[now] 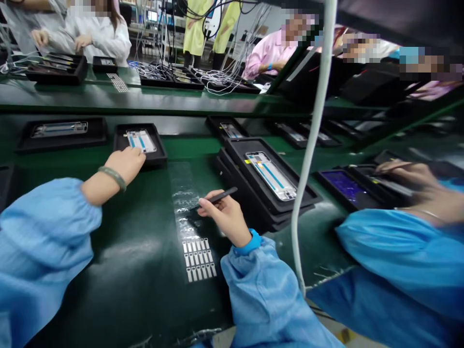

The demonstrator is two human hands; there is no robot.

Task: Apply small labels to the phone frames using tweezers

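Head view: our right hand [228,216] pinches a slim black tool [224,194]; our left hand [123,166], its grip unclear, overlaps a far black rectangular tray [159,153].

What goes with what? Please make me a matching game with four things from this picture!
1. left hand
2. right hand
3. wide bracelet
4. small white pieces

A. green
B. in three rows on a clear strip
C. at a small black tray
D. holding a slim dark tool

Right pairs: 1-C, 2-D, 3-A, 4-B.
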